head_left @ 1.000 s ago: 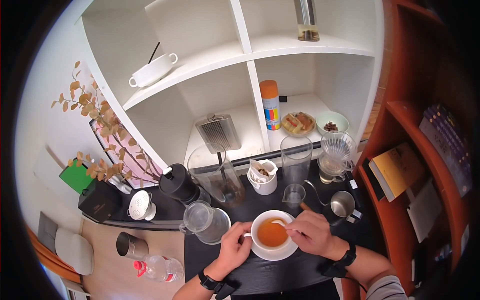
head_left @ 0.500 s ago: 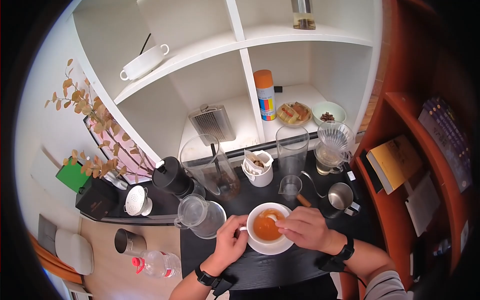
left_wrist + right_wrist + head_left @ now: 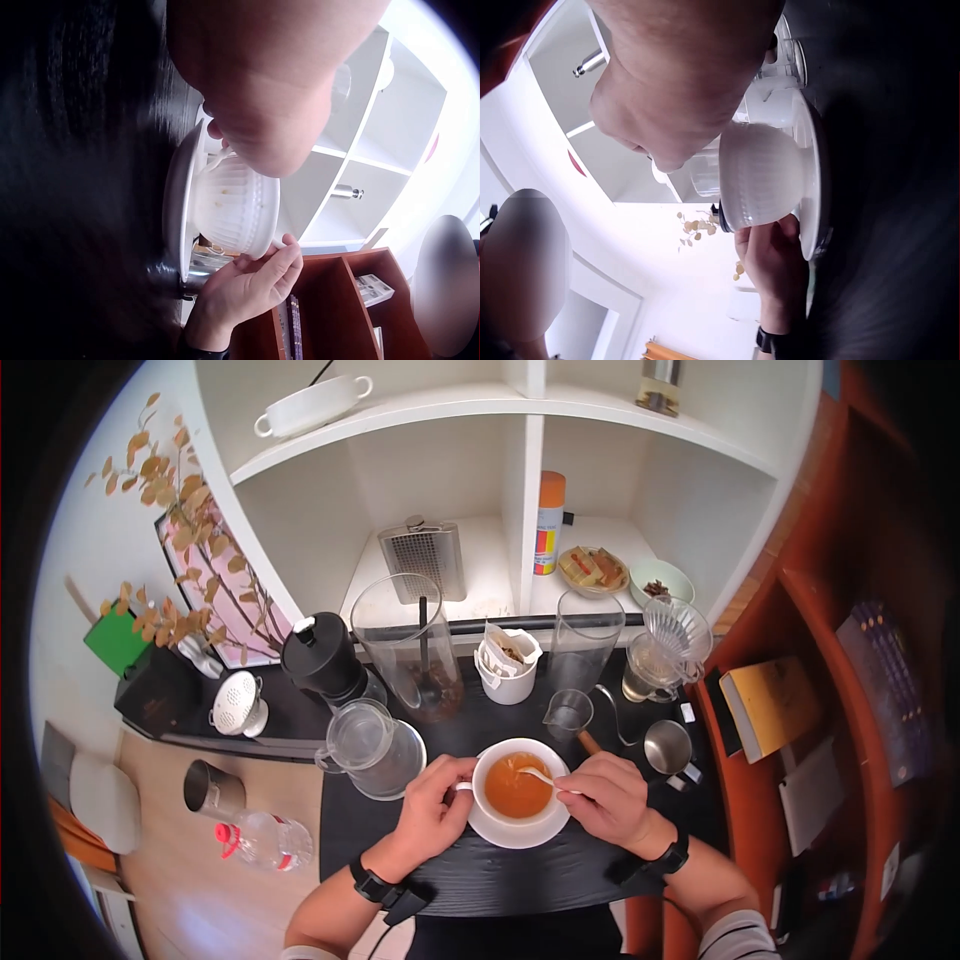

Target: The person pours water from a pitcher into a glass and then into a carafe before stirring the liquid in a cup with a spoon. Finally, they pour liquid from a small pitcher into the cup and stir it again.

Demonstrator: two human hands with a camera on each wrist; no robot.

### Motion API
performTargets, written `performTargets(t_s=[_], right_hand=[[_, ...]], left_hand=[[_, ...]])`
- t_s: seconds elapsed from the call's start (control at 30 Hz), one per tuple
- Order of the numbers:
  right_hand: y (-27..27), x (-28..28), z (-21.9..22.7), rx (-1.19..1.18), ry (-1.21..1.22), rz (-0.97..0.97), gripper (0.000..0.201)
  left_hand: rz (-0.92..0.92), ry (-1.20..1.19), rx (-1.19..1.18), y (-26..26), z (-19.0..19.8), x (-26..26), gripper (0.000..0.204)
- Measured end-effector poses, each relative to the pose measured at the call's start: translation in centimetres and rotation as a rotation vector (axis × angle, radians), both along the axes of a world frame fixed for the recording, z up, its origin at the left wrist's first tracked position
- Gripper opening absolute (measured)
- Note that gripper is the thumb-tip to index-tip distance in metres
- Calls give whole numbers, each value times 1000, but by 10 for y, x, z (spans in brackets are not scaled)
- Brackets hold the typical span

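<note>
Hands (image 3: 432, 807) flank cup (image 3: 236, 202), R (image 3: 608, 800) w/ pinched spoon (image 3: 545, 778).

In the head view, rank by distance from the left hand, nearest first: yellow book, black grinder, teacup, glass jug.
1. Teacup, at the left hand
2. Glass jug, just left
3. Black grinder, beyond the jug
4. Yellow book, on the right-side shelf

Legible texts: none. Spray can (image 3: 547, 525): label lettering too small to read. Purple books (image 3: 885, 690), right of the spray can: lettering blurred.
</note>
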State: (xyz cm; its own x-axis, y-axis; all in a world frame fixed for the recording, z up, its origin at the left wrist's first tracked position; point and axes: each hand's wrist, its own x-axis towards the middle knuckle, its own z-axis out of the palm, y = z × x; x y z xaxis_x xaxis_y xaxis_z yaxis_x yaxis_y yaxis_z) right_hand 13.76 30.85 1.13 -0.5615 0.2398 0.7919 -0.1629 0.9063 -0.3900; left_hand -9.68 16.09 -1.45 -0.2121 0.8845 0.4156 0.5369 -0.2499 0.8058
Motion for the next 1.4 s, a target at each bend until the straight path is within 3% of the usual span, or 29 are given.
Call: performTargets(t_s=[0.13,0.3,0.57,0.67,0.73,0.83,1.07,1.17,1.3,1.4], right_hand=[[-1,2,3,-78,53,-24,23],[-1,5,-4,-115,16,56,5],[-11,-2,1,-105,-27,205,16],[-12,-3,7,-78,-57,183,19],[-13,-1,9,16,-55,19,18],[-9,2,3,20,-4,-73,16],[-11,7,-5,-99,58,84,15],[-14,3,3,-43,-52,171,21],[-13,0,8,15,-59,138,24],[-12,1,6,59,-48,-7,18]], left_hand=[[-15,-16,-6,-1,3,0,36],[21,-82,-51,-4,8,1,37],[-12,-58,-16,-4,3,-1,36],[-13,-69,-34,-5,5,-1,36],[-13,-57,-24,-5,3,-2,35],[-18,-52,-11,-4,-1,-3,35],[-22,-63,-19,-5,3,-2,35],[-20,-84,-40,-5,4,-2,35],[-16,-66,-32,-5,3,-3,35],[-19,-79,-49,-5,4,-3,35]])
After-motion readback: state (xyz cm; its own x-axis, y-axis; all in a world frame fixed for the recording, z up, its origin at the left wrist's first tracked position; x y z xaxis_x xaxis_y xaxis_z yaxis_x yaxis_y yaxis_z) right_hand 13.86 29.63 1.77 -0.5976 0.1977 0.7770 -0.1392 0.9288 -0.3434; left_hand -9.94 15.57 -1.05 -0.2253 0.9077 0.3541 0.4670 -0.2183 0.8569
